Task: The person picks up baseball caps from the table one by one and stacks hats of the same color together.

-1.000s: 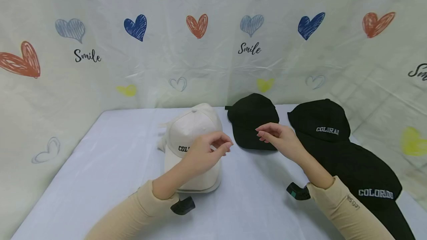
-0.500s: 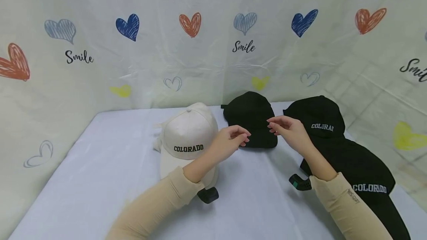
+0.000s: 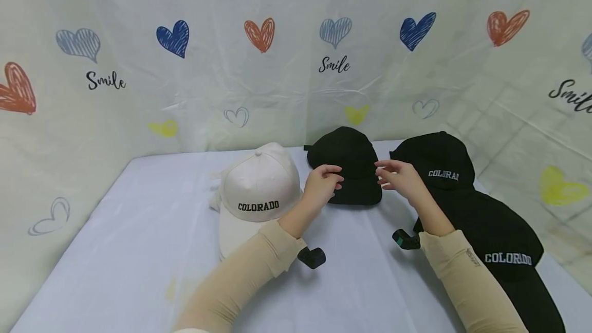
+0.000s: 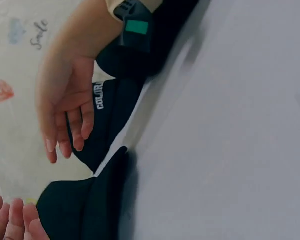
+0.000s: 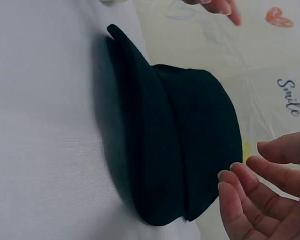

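Observation:
A plain black cap (image 3: pixel 344 148) sits at the back middle of the table, brim toward me. My left hand (image 3: pixel 322 185) hovers in front of its left side, fingers loosely bent and holding nothing. At the cap's right edge is my right hand (image 3: pixel 401 178), its fingers relaxed and also without anything in them. Seen from the right wrist, the fingers (image 5: pixel 262 195) lie close beside the cap's crown (image 5: pixel 210 120). Low in the left wrist view, the left fingertips (image 4: pixel 15 220) show near the same cap (image 4: pixel 70 205).
Left of my left hand is a white cap (image 3: pixel 261 189) lettered COLORADO, with more pale cloth behind it. On the right, a black COLORADO cap (image 3: pixel 437 155) stands behind another black COLORADO cap (image 3: pixel 504 235), partly covered by my right arm. A printed curtain (image 3: pixel 287 81) hangs behind the white-covered table (image 3: pixel 139 240).
My left hand has moved away from the white cap, right and forward to the black cap. The right hand has shifted slightly right and forward. The head view has turned a little right.

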Action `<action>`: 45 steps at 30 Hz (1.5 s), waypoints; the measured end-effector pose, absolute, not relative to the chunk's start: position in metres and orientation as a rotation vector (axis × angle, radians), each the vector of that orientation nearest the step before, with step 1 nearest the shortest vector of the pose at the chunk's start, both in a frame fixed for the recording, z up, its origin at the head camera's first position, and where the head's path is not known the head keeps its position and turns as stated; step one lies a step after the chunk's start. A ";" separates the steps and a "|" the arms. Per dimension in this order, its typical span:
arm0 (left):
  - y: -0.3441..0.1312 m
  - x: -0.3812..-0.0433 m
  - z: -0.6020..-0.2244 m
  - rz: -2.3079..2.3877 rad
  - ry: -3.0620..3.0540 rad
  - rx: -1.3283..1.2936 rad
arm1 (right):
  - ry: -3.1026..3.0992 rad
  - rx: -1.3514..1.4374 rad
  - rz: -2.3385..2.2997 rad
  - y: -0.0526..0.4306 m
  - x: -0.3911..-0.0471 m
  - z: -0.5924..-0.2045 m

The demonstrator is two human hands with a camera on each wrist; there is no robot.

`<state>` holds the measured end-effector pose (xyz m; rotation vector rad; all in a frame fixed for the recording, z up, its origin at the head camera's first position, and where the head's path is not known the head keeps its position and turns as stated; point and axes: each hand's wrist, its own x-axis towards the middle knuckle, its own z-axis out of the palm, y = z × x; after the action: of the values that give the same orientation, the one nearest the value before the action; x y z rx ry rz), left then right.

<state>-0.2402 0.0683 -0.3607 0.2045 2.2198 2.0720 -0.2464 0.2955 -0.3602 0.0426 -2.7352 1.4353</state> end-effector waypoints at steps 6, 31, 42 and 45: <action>0.085 -0.256 -0.368 2.165 2.237 0.008 | -2.791 -0.040 1.531 0.301 -0.258 -0.364; 0.086 -0.279 -0.403 2.209 2.324 -0.368 | -2.906 -0.206 1.559 0.311 -0.288 -0.395; 0.087 -0.281 -0.412 2.023 2.466 -0.275 | -2.981 -0.200 1.407 0.309 -0.289 -0.398; 0.087 -0.280 -0.412 1.974 2.496 -0.252 | -2.973 -0.217 1.407 0.310 -0.290 -0.399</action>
<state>-0.2803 0.0865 -0.4118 -0.2520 2.4962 1.9739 -0.2902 0.3100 -0.3994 -0.2167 -2.9726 1.4072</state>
